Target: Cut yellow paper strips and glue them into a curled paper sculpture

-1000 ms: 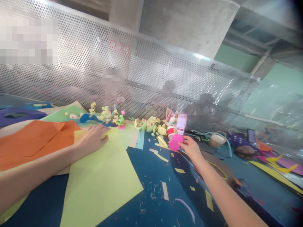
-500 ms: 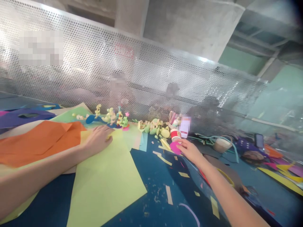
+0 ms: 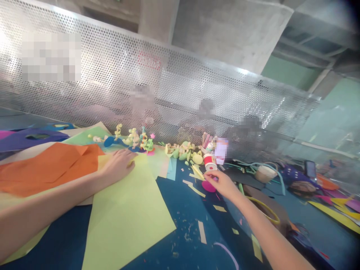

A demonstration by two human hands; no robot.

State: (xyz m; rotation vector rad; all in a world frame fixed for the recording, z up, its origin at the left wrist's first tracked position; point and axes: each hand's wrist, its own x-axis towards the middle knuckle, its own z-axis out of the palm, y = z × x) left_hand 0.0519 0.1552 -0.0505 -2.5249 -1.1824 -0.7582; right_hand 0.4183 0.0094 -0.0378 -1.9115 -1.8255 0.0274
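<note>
My right hand [image 3: 222, 182] pinches the round pink paper cutout [image 3: 208, 186] just left of it; my left hand [image 3: 118, 165] lies flat, open, on the yellow-green paper sheet [image 3: 126, 217].

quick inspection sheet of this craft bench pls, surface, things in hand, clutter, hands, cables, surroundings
surface: blue table, littered with paper strips and crumbs
job's things: pink paper cutout under the right hand's fingertips; yellow-green paper sheet under the left hand
clutter: orange paper, purple paper, curled paper figures, red-and-white cup, small basket
hands: left hand flat on the sheet; right hand pinching the cutout
cables: nothing seen for certain
surroundings: perforated metal screen, concrete ceiling above
</note>
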